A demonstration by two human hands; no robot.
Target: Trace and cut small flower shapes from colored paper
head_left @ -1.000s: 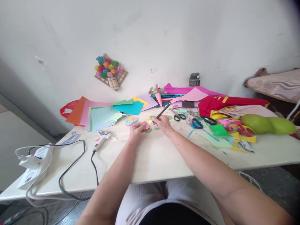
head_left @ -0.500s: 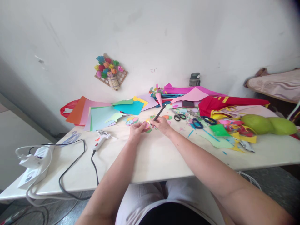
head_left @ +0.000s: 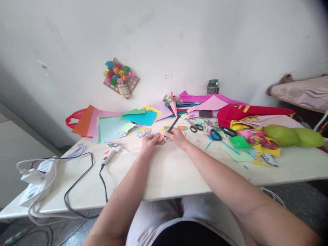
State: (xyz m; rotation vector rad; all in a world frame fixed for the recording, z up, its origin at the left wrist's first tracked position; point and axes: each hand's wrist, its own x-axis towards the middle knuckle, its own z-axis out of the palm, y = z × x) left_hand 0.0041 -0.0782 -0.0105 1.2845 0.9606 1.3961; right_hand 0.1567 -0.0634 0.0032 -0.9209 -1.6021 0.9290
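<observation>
Right hand gripping black stick, left hand pinching pink paper, scissors at right, glue gun left

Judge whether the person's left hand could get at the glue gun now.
Probably yes: the glue gun lies left of the left hand with only tabletop between, though that hand may first have to release the pink paper.

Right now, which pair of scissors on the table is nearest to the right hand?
The black-handled scissors, just to the right of the right hand, their loops close together. The dark-blue-handled scissors lie farther right, their loops spread apart.
</observation>
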